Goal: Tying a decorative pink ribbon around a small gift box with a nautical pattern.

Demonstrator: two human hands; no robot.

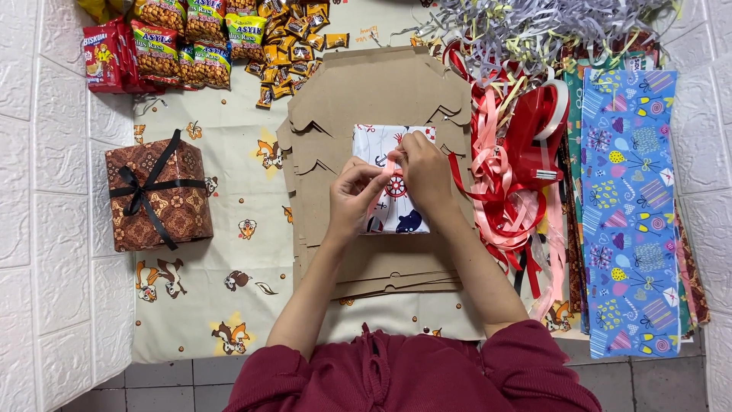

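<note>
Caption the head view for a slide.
Both hands, left hand and right hand, work pink ribbon on a wrapped box atop stacked cardboard.

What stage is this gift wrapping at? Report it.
Done: the brown patterned box on the left is wrapped and tied with a black bow; the white nautical box already wears its paper. In hand: left hand and right hand work pink ribbon across its top. Left: no bow on it yet.

Left hand (357, 194) and right hand (424, 172) meet — fingertips pinched together.
</note>
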